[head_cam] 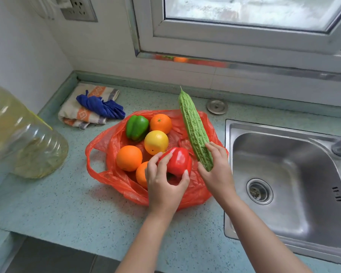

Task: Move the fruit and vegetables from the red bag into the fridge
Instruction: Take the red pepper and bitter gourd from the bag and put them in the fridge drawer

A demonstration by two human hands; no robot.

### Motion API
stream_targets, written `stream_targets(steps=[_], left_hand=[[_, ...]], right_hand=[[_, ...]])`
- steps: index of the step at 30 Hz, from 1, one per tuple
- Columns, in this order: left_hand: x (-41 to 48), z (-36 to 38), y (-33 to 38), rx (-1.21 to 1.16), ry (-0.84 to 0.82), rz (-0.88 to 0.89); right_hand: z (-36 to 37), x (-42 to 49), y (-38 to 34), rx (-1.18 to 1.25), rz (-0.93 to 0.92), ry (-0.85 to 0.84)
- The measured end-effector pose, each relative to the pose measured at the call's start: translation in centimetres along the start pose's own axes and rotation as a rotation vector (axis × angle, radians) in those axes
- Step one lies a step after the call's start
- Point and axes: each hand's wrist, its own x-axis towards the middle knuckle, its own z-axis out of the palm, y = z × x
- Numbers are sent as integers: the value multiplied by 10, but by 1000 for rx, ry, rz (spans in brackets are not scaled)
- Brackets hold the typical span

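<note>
A speckled counter is flanked by window and sink. Above the red bag, mid-counter, the bitter gourd is gripped by the right hand, tip toward the back edge, and a red pepper by the left hand.

No legible text, brand or number anywhere. Closest candidates: a white mark on the clear plastic bottle, well left of the left hand, too blurred to read. Orange bands on the folded towel, up-left of that hand, carry a woven motif that can't be made out as characters.
</note>
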Motion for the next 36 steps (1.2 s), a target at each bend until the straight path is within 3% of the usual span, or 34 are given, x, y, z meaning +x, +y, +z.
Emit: stream_targets(steps=[7,19,26,36], left_hand=[[15,2,24,-123,-184,124],[-20,41,92,-355,-582,371],[-99,64,147,-522,-816,499],[-295,41,219,-688,-1246,614]], right_hand=[[-42,-17,-11,36,28,125],[-135,-108,-8,-66,224,503],[-191,-209,2,-165,378,764],[-256,-428,-14,-341,557,1185]])
